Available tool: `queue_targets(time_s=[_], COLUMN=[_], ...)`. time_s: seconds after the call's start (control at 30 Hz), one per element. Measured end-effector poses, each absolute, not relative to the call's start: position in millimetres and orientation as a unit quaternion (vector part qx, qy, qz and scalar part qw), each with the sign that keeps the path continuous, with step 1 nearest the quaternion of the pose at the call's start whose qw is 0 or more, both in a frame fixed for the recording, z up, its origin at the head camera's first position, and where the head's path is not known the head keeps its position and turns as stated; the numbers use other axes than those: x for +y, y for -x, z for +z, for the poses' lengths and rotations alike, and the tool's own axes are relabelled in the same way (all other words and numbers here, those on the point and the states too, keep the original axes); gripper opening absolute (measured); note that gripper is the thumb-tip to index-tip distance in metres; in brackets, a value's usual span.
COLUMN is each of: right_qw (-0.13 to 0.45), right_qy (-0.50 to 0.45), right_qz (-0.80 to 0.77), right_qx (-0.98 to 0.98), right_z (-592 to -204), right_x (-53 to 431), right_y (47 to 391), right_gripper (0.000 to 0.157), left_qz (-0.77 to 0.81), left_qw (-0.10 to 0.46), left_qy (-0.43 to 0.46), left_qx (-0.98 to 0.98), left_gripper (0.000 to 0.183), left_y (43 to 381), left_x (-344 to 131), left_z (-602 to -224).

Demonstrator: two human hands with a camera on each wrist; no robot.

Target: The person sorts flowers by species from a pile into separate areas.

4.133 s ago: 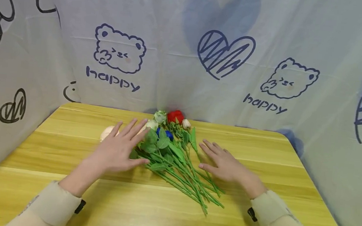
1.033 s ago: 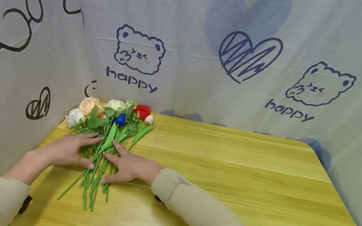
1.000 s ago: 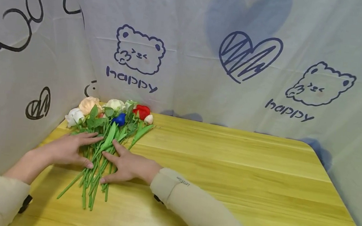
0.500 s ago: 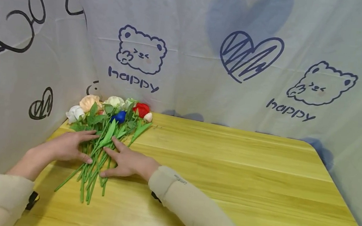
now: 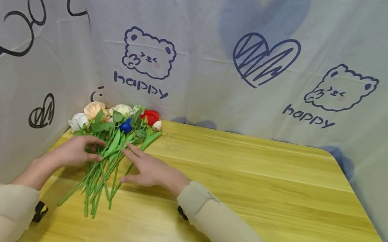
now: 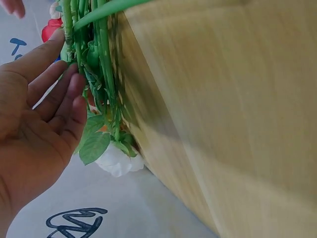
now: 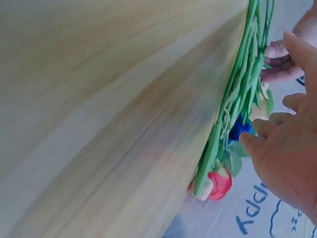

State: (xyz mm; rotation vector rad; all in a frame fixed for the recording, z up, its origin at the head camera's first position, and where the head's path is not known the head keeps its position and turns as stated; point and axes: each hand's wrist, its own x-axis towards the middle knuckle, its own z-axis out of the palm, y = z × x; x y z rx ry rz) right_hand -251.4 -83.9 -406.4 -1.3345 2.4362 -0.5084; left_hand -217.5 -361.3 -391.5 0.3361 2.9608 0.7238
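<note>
A bunch of artificial flowers (image 5: 94,189) lies on the table's left part, heads at the far edge and green stems toward me. Among the heads are a red rose (image 5: 150,117), a blue flower (image 5: 125,125), a peach bloom (image 5: 94,110) and a white one (image 5: 78,121). My left hand (image 5: 77,150) is at the bunch's left side. In the left wrist view its loosely bent fingers (image 6: 74,94) and thumb meet the stems (image 6: 104,54) without wrapping them. On the other side, my right hand (image 5: 154,171) reaches over the stems, fingers spread.
The wooden table (image 5: 250,188) extends to the right, its far edge meeting a hanging white cloth (image 5: 197,86) with printed bears and hearts. More cloth (image 5: 1,118) borders the left side, close to the white bloom.
Over four seconds the bunch has shifted left across the table and its stems now point toward me. In the last half second the left hand moved farther forward and the right drew back rightward.
</note>
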Motion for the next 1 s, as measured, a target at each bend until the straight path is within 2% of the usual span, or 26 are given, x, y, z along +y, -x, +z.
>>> queue_targets(time_s=[0.43,0.73,1.0], right_qw=[0.117,0.173,0.202], right_qy=[0.413,0.271,0.202], right_qz=[-0.333,-0.556,-0.688], right_qx=[0.84,0.766,0.667], right_z=[-405,-411,-415], right_x=[-66,-72,-87], right_y=[245,237,230], right_gripper=[0.079,0.061,0.042], left_qz=[0.329,0.447,0.51], left_qw=[0.073,0.085,0.047], left_qy=[-0.069,-0.021,-0.014], left_qx=[0.939,0.89,0.859], left_gripper=[0.055,0.059,0.064], left_y=[225,223,221], left_x=[-353,-348,-332], left_z=[-393,-393,-383])
